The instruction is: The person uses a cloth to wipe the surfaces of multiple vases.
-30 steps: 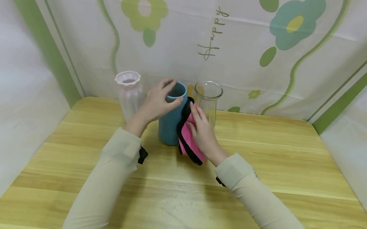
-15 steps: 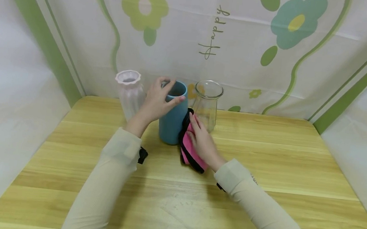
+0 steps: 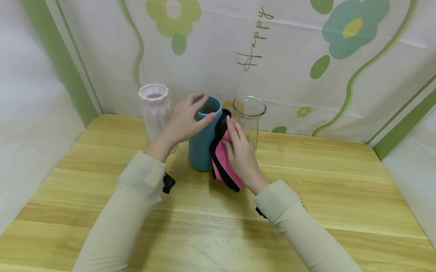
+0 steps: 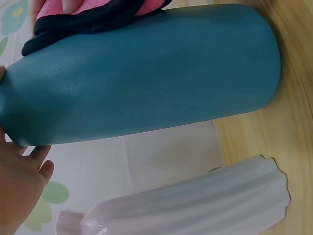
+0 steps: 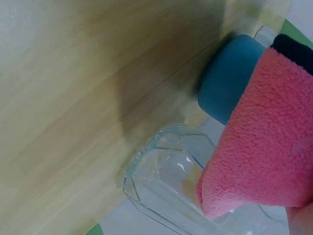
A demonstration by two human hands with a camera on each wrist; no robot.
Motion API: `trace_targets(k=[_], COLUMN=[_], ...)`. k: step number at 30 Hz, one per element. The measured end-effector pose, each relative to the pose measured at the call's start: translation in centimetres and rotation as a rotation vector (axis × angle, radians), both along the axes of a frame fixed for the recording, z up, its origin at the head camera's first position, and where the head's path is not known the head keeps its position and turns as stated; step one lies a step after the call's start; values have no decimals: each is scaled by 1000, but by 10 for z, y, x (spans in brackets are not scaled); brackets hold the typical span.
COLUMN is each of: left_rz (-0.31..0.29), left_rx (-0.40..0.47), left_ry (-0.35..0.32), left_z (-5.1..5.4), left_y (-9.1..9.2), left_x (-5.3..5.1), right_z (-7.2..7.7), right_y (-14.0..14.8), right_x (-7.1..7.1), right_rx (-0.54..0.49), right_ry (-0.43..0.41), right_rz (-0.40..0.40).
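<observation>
A blue cylindrical vase [image 3: 201, 147] stands upright on the table in the head view. The left hand [image 3: 184, 122] grips its top rim, thumb on the near side and fingers at the far left. In the right hand [image 3: 242, 156] is a folded pink cloth [image 3: 225, 163] with black edging, held against the vase's right side. The left wrist view has the cloth's black edge [image 4: 83, 23] lying along the blue vase [image 4: 146, 78]. Pink cloth [image 5: 264, 142] covers much of the right wrist view, partly hiding the blue vase [image 5: 230, 78].
A pale pink fluted vase [image 3: 153, 112] stands just left of the blue one. Behind the right hand is a clear glass vase [image 3: 252, 126], close to the cloth. The wooden table [image 3: 207, 249] ends at a printed curtain [image 3: 219, 35], with white fabric at both sides.
The right hand and cloth slid down the blue vase's side half a second ago and are now higher, near its rim. The left hand has stayed at the rim almost unmoved.
</observation>
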State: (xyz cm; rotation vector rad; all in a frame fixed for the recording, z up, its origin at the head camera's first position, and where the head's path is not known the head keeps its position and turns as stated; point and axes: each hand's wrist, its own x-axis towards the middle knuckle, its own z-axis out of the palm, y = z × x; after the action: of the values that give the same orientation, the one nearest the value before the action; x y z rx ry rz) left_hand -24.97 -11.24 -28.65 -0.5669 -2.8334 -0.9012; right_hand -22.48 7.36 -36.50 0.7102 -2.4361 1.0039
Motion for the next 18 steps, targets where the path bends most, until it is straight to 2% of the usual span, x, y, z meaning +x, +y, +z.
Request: trace_targets(k=[7, 18], left_rz=[2, 51], left_rx=[23, 36], left_ry=[-16, -9], left_z=[-4, -8], left_y=[0, 3], left_x=[-2, -3], right_z=[-7, -38], right_y=[1, 7], right_x=[-1, 4], right_rx=[25, 132], right_ry=[-7, -136], right_rz=[5, -15])
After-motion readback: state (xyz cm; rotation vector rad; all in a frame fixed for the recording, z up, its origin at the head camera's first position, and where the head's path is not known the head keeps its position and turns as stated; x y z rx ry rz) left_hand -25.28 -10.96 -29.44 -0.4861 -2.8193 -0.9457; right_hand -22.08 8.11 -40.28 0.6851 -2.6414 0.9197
